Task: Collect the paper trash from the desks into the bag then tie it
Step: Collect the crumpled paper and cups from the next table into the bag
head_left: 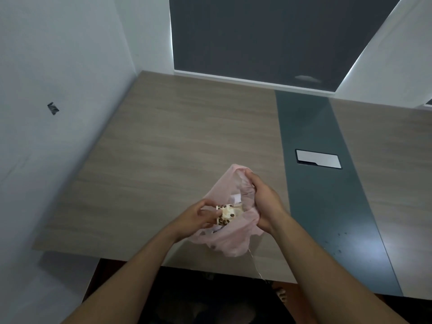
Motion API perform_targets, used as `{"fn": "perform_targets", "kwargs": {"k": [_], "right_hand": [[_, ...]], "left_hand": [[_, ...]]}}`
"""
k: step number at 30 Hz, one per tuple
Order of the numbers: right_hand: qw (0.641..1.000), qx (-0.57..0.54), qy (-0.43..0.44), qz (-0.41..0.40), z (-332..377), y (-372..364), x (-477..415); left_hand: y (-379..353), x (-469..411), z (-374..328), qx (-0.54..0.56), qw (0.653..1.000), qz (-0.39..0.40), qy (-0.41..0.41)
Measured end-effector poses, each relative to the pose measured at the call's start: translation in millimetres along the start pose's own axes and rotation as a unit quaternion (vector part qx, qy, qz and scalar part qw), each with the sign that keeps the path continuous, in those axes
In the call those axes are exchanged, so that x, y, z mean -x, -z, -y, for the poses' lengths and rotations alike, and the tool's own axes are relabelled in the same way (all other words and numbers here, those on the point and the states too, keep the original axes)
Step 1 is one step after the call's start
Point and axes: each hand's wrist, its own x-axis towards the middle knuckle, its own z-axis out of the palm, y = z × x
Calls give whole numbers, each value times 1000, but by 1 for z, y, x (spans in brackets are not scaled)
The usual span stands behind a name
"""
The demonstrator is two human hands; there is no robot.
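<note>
A person stands at a long wood-grain desk crossed by a dark green strip, which carries a closed cable hatch. Over the near edge hangs a thin pink plastic bag, its mouth held open by the right hand, clenched on the rim. The left hand pinches a crumpled cream wrapper with brown spots at the opening; white paper already lies inside. The collecting step appears under way. Next, the wrapper likely needs pushing fully in and letting go before the rim is gathered for tying. No lettering is legible on wrapper or bag.
</note>
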Motion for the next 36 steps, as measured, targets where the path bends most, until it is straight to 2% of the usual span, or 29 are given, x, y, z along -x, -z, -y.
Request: {"fn": "perform_targets", "kwargs": {"k": [5,9,11,15,20,24,29,33,36], "right_hand": [[998,-39,10,49,19,3,5],[999,-15,47,-14,27,17,0],[996,-9,68,-49,28,24,-6],[994,-33,86,-64,28,32,-15],[990,-35,132,-36,40,27,-22],[986,-18,160,-33,50,26,-23],[982,88,110,-122,30,48,-27],[978,134,99,-127,6,71,-29],[977,148,95,-117,-8,91,-31]], "left_hand": [[-2,-8,5,-114,993,-5,-23],[32,-9,-13,-264,962,-63,-16],[50,-6,-21,-325,941,-79,-40],[81,-5,-36,-403,907,-91,-76],[99,-3,-48,-444,886,-103,-88],[95,-3,-54,-445,883,-107,-106],[80,4,-49,-402,907,-86,-88],[80,11,-34,-381,917,-86,-79],[74,19,-24,-370,916,-96,-119]]}}
